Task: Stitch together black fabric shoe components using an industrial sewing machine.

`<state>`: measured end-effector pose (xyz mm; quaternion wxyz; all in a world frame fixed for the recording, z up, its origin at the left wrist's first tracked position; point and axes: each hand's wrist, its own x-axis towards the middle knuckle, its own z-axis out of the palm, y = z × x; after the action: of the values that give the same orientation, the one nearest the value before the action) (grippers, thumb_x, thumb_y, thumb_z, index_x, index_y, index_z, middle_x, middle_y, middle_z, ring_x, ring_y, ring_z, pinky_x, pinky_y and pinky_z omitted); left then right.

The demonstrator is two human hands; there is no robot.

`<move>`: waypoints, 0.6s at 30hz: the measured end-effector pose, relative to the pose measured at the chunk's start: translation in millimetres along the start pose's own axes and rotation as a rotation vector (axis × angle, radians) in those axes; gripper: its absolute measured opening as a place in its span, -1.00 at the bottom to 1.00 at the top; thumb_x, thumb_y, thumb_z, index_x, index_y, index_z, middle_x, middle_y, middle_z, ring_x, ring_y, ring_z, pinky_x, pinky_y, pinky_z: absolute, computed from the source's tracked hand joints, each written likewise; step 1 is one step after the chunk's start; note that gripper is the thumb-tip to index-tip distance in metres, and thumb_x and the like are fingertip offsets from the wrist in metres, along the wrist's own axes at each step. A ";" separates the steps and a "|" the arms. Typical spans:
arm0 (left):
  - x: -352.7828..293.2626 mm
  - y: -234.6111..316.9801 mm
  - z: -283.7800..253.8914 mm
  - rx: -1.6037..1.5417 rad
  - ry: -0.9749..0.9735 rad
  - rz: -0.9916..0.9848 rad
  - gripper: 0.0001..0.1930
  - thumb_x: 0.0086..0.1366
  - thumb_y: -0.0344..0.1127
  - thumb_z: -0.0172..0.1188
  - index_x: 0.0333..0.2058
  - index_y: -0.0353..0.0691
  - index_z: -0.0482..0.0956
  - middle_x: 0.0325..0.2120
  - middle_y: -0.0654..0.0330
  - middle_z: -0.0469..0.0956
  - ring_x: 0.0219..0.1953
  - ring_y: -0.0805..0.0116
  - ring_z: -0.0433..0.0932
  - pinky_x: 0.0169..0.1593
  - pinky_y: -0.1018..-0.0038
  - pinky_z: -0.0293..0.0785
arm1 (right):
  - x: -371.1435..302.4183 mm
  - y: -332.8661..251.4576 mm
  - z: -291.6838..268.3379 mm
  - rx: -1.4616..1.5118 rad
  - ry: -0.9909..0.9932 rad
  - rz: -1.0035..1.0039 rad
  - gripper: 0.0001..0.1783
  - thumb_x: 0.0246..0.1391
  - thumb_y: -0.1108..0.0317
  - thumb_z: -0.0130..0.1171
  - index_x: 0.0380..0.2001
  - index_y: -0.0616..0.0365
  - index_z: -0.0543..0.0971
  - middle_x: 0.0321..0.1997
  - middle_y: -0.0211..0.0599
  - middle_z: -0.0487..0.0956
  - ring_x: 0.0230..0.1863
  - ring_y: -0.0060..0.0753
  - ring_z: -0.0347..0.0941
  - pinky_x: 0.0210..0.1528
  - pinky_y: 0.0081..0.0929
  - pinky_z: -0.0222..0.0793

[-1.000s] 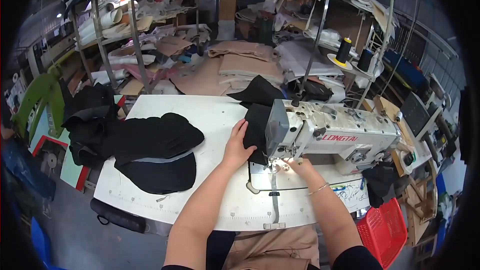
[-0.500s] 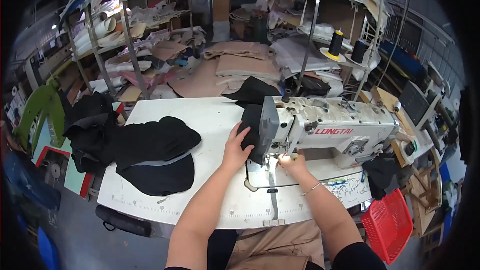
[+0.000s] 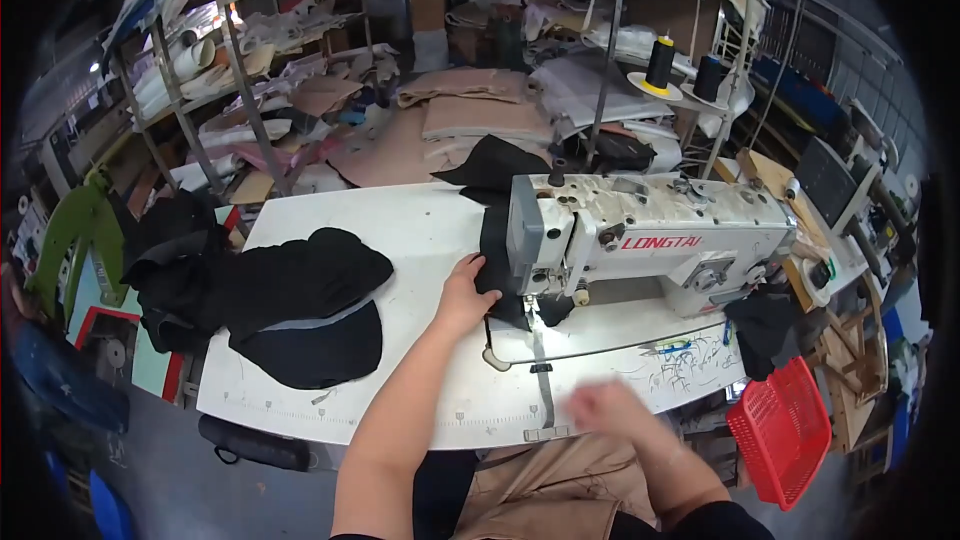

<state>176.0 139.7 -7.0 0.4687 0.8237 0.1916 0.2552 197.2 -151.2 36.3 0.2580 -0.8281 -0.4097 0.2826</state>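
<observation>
As black cloth [image 3: 495, 245] lay seemingly part-sewn under the sewing machine [image 3: 645, 218], the left hand [image 3: 465, 298] splayed against it, the right hand [image 3: 606, 407] blurred, grip unclear.

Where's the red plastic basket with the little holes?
In the head view, the red basket is at the lower right, just below the crumpled black cloth at the right end of the white, flat sewing table.

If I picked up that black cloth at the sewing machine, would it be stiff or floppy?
The black cloth would probably droop, since it lies thin and flat at the left hand. It might snag if pulled, as part runs beneath the sewing machine.
</observation>
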 end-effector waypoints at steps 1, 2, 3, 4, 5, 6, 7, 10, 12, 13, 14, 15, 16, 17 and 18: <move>-0.8 0.2 -1.0 0.002 0.001 -0.009 -0.34 -0.08 -0.44 0.32 0.07 -0.40 0.35 0.16 -0.04 0.26 0.14 0.06 0.33 0.18 0.39 0.28 | -25.6 -5.1 4.8 0.053 -0.268 0.028 -0.59 0.05 -0.05 0.13 -0.52 0.11 0.56 -0.56 -0.27 0.58 -0.42 -0.33 0.55 -0.39 -0.39 0.41; 0.3 3.8 1.2 0.004 -0.012 -0.002 -0.34 -0.08 -0.43 0.32 0.07 -0.40 0.35 0.16 -0.04 0.25 0.14 0.06 0.32 0.18 0.39 0.28 | -41.4 7.3 27.5 0.093 -0.245 -0.114 -0.58 0.06 -0.05 0.14 -0.48 0.14 0.54 -0.57 -0.27 0.56 -0.45 -0.37 0.52 -0.42 -0.43 0.39; 2.4 8.1 4.0 0.002 -0.028 0.008 -0.34 -0.08 -0.43 0.33 0.06 -0.40 0.35 0.16 -0.04 0.25 0.14 0.06 0.32 0.19 0.39 0.27 | -55.1 17.9 49.7 0.131 -0.217 -0.252 -0.57 0.07 -0.04 0.15 -0.45 0.17 0.53 -0.58 -0.27 0.54 -0.49 -0.41 0.49 -0.45 -0.47 0.38; 4.0 8.3 5.7 0.001 -0.041 0.003 -0.34 -0.08 -0.43 0.33 0.06 -0.40 0.35 0.16 -0.04 0.25 0.14 0.06 0.32 0.19 0.39 0.27 | -55.3 30.9 67.2 0.140 -0.216 -0.241 -0.57 0.07 -0.04 0.15 -0.45 0.17 0.53 -0.58 -0.27 0.54 -0.49 -0.41 0.49 -0.45 -0.47 0.38; 5.0 7.2 4.9 0.050 -0.027 0.018 -0.35 -0.08 -0.43 0.33 0.06 -0.40 0.35 0.16 -0.04 0.25 0.14 0.06 0.32 0.19 0.39 0.27 | -48.6 46.6 86.3 0.226 -0.178 -0.127 -0.58 0.07 -0.01 0.17 -0.43 0.19 0.51 -0.58 -0.32 0.52 -0.51 -0.47 0.44 -0.46 -0.52 0.35; 5.2 6.7 4.5 0.097 -0.012 0.033 -0.35 -0.07 -0.43 0.32 0.06 -0.40 0.35 0.16 -0.04 0.25 0.15 0.06 0.31 0.19 0.40 0.27 | -41.4 57.5 100.7 0.309 -0.141 -0.011 -0.59 0.07 0.02 0.19 -0.41 0.21 0.49 -0.58 -0.37 0.49 -0.54 -0.54 0.39 -0.47 -0.57 0.32; 4.3 8.6 5.2 0.098 -0.027 0.024 -0.35 -0.07 -0.43 0.32 0.06 -0.40 0.35 0.16 -0.04 0.25 0.15 0.06 0.31 0.19 0.40 0.27 | -33.6 59.8 109.2 0.690 -0.193 0.023 -0.72 0.11 0.18 0.18 -0.34 0.21 0.47 -0.56 -0.52 0.37 -0.50 -0.72 0.28 -0.45 -0.65 0.28; 4.4 5.8 3.9 0.059 -0.044 -0.006 -0.36 -0.04 -0.42 0.31 0.08 -0.40 0.34 0.16 -0.03 0.25 0.16 0.07 0.30 0.20 0.41 0.25 | -26.2 63.1 127.2 1.012 -0.207 0.001 -0.80 0.15 0.25 0.13 -0.38 0.18 0.49 -0.53 -0.55 0.41 -0.46 -0.76 0.29 -0.42 -0.73 0.25; 8.1 -3.5 7.4 -0.071 -0.024 -0.031 -0.35 -0.04 -0.42 0.31 0.08 -0.39 0.34 0.16 -0.02 0.26 0.16 0.08 0.31 0.19 0.42 0.26 | -26.1 61.8 131.3 1.162 -0.160 0.028 -0.82 0.17 0.29 0.11 -0.38 0.20 0.52 -0.50 -0.57 0.44 -0.43 -0.79 0.28 -0.39 -0.74 0.26; 8.2 -4.8 7.4 -0.069 -0.025 -0.029 -0.35 -0.04 -0.42 0.31 0.08 -0.39 0.34 0.16 -0.02 0.26 0.16 0.08 0.31 0.19 0.42 0.26 | -28.6 61.6 129.6 1.164 -0.159 0.026 -0.82 0.17 0.29 0.11 -0.38 0.20 0.52 -0.50 -0.57 0.44 -0.43 -0.79 0.28 -0.39 -0.74 0.26; 7.7 -5.9 6.5 -0.069 -0.038 -0.056 -0.35 -0.03 -0.42 0.32 0.08 -0.38 0.34 0.15 -0.02 0.27 0.16 0.09 0.31 0.20 0.42 0.26 | -33.8 60.4 126.7 1.049 -0.187 0.026 -0.81 0.17 0.29 0.10 -0.38 0.20 0.54 -0.49 -0.57 0.45 -0.42 -0.78 0.29 -0.38 -0.73 0.27; 7.1 -6.6 5.9 -0.069 -0.050 -0.083 -0.35 -0.03 -0.41 0.32 0.08 -0.38 0.34 0.15 -0.01 0.28 0.16 0.10 0.31 0.20 0.42 0.25 | -38.7 58.4 123.7 0.932 -0.214 0.026 -0.81 0.18 0.29 0.10 -0.37 0.20 0.55 -0.48 -0.57 0.47 -0.41 -0.77 0.31 -0.37 -0.72 0.27; 6.7 -7.7 5.3 -0.068 -0.046 -0.079 -0.35 -0.03 -0.41 0.32 0.08 -0.38 0.34 0.15 -0.01 0.28 0.16 0.10 0.31 0.20 0.42 0.25 | -44.0 57.0 123.8 0.911 -0.148 -0.100 -0.79 0.17 0.27 0.10 -0.37 0.21 0.56 -0.48 -0.54 0.49 -0.42 -0.75 0.32 -0.38 -0.71 0.28; 6.1 -8.9 4.3 -0.072 -0.055 -0.083 -0.36 -0.03 -0.43 0.32 0.09 -0.38 0.34 0.14 0.00 0.29 0.13 0.12 0.34 0.16 0.43 0.30 | -49.3 54.7 118.3 0.908 -0.149 -0.106 -0.79 0.17 0.27 0.10 -0.37 0.21 0.56 -0.48 -0.54 0.49 -0.42 -0.75 0.32 -0.38 -0.71 0.28; 4.7 -10.2 1.2 -0.073 -0.063 -0.089 -0.36 -0.03 -0.44 0.31 0.09 -0.38 0.33 0.13 0.01 0.30 0.11 0.15 0.37 0.12 0.44 0.35 | -56.6 51.7 112.1 0.773 -0.106 -0.150 -0.80 0.15 0.28 0.13 -0.38 0.21 0.56 -0.51 -0.55 0.47 -0.45 -0.77 0.30 -0.42 -0.71 0.26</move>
<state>179.7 146.4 -15.2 0.5151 0.8043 0.2037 0.2150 120.0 -203.4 -62.5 0.5490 -0.6221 -0.3452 0.4387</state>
